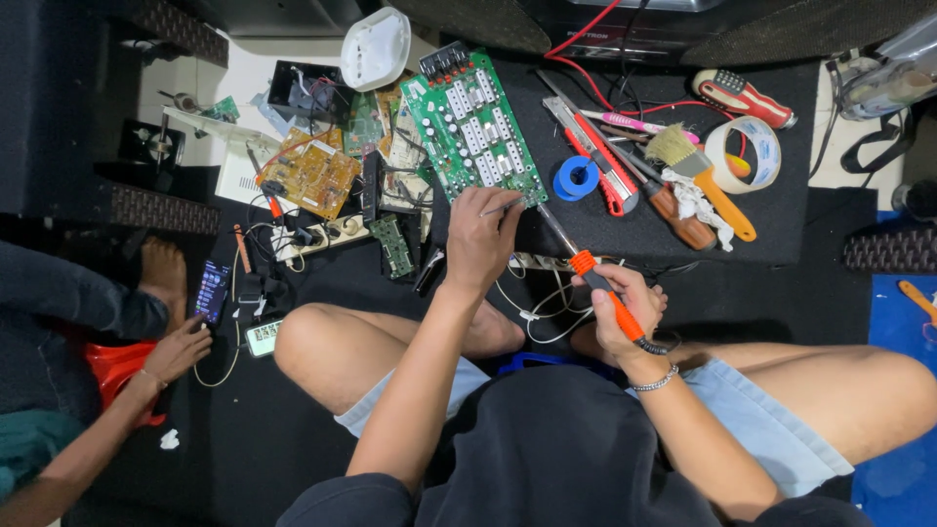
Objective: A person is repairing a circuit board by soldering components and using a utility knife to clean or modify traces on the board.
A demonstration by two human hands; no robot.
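A seated person's left hand (480,237) pinches a thin strand of solder wire (496,208) at the near edge of a large green circuit board (475,127) lying on the black mat. The right hand (625,310) grasps an orange-handled soldering iron (584,265), tip meeting the wire; a steady, brief touch seems best.

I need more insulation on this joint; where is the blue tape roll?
In the head view the blue tape roll lies on the black mat right of centre, between the green circuit board and the red utility knife, just above the right hand.
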